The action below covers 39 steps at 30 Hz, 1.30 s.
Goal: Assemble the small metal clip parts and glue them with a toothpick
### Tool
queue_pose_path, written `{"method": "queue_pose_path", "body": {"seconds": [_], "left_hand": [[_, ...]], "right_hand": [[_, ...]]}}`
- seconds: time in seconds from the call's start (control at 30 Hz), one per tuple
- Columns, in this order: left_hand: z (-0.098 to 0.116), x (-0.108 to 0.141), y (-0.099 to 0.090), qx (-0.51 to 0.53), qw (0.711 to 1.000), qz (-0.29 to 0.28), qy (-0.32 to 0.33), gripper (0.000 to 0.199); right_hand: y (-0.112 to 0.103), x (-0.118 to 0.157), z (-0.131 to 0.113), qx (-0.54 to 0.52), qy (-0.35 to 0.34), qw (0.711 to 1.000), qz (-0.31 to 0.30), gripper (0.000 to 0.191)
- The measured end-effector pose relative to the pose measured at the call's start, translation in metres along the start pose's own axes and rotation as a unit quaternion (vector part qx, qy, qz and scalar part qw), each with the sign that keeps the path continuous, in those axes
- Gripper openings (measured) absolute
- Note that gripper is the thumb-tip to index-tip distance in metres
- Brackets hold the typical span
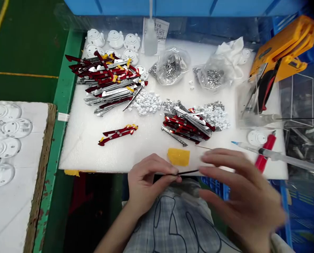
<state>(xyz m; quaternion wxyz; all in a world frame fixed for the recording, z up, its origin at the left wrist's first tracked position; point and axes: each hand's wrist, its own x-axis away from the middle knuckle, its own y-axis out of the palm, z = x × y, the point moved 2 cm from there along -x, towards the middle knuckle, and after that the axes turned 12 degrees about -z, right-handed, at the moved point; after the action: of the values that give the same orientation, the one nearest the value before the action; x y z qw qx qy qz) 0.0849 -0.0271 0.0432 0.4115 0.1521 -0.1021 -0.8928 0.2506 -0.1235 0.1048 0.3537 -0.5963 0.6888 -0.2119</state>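
Observation:
My left hand [153,186] is closed in a pinch on one end of a thin dark strip [187,172], held edge-on above the table's front edge. My right hand [241,193] is blurred, its fingers apart, with the fingertips close to the strip's other end; whether they touch it I cannot tell. Just beyond the strip, a yellow piece of tape or paper [178,157] lies on the white foam top [88,158]. Behind it is a pile of red and silver strips [185,123]. A few red strips with yellow bits [118,133] lie to the left.
A larger strip pile [109,80] lies back left, near white round parts [95,37]. Small white pieces [146,102] and bags of metal bits [172,66] sit mid-table. At right are a syringe [278,154], a red marker-like tool [266,151], pliers [269,88] and an orange holder [283,45].

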Motion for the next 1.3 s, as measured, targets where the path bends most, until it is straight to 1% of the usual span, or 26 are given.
{"method": "queue_pose_path", "body": {"seconds": [0.07, 0.17, 0.37, 0.53, 0.63, 0.7, 0.8, 0.9, 1.03, 1.13, 1.2, 1.3], "left_hand": [[0.004, 0.001, 0.000, -0.029, 1.000, -0.001, 0.006, 0.004], [0.009, 0.001, 0.001, -0.071, 0.997, 0.005, 0.017, 0.003], [0.012, 0.002, 0.005, -0.100, 0.995, 0.013, 0.015, 0.002], [0.012, 0.004, 0.007, -0.094, 0.995, 0.017, -0.019, 0.007], [0.014, 0.004, 0.007, -0.107, 0.994, 0.014, -0.019, 0.005], [0.016, 0.005, 0.006, -0.123, 0.992, 0.002, -0.008, 0.005], [0.019, 0.005, 0.003, -0.159, 0.987, -0.017, 0.006, 0.006], [0.025, 0.004, 0.001, -0.199, 0.979, -0.049, 0.014, 0.009], [0.031, 0.004, 0.000, -0.236, 0.966, -0.100, 0.038, 0.011], [0.033, 0.006, 0.001, -0.249, 0.961, -0.110, 0.055, 0.013], [0.033, 0.007, 0.001, -0.264, 0.956, -0.111, 0.063, 0.015], [0.035, 0.008, 0.000, -0.292, 0.945, -0.133, 0.068, 0.013]], "right_hand": [[0.016, -0.010, -0.006, -0.017, -0.039, 0.999, -0.031, 0.015], [0.023, -0.016, -0.004, -0.019, -0.063, 0.997, -0.032, 0.019], [0.016, -0.009, 0.000, 0.034, -0.118, 0.992, -0.027, 0.015], [0.011, -0.008, 0.003, 0.053, -0.127, 0.990, -0.042, 0.018], [0.011, -0.010, 0.005, 0.062, -0.136, 0.987, -0.052, 0.016], [0.012, -0.012, 0.007, 0.038, -0.133, 0.989, -0.052, 0.015], [0.016, -0.015, 0.009, -0.026, -0.109, 0.992, -0.056, 0.017], [0.017, -0.015, 0.009, -0.065, -0.085, 0.992, -0.066, 0.017], [0.015, -0.013, 0.008, -0.074, -0.085, 0.990, -0.084, 0.012], [0.017, -0.013, 0.009, -0.103, -0.088, 0.985, -0.105, 0.014], [0.017, -0.013, 0.009, -0.105, -0.094, 0.986, -0.094, 0.017], [0.016, -0.013, 0.008, -0.075, -0.114, 0.988, -0.069, 0.017]]}}
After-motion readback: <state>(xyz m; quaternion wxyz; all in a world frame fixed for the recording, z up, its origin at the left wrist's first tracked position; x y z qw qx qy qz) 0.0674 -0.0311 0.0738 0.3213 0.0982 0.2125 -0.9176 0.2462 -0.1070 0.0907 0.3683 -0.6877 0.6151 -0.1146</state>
